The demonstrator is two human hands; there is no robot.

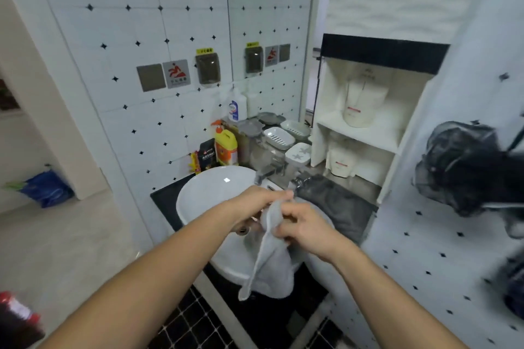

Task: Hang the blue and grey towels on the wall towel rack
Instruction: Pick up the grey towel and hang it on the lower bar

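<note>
A light blue-grey towel [269,258] hangs from both my hands over the front of the white basin [209,193]. My left hand [255,204] grips its top edge from the left. My right hand [306,229] pinches the same bunched top from the right. The towel's lower end dangles below the basin's rim. A dark grey towel [337,207] lies flat on the counter to the right of the basin, beside the tap [266,173]. No towel rack shows in this view.
Bottles [226,147] and soap dishes [279,137] crowd the counter behind the basin. A white shelf unit [365,127] stands at the right. Dark netted items [465,167] hang on the right wall. A blue bag [48,187] lies at the left.
</note>
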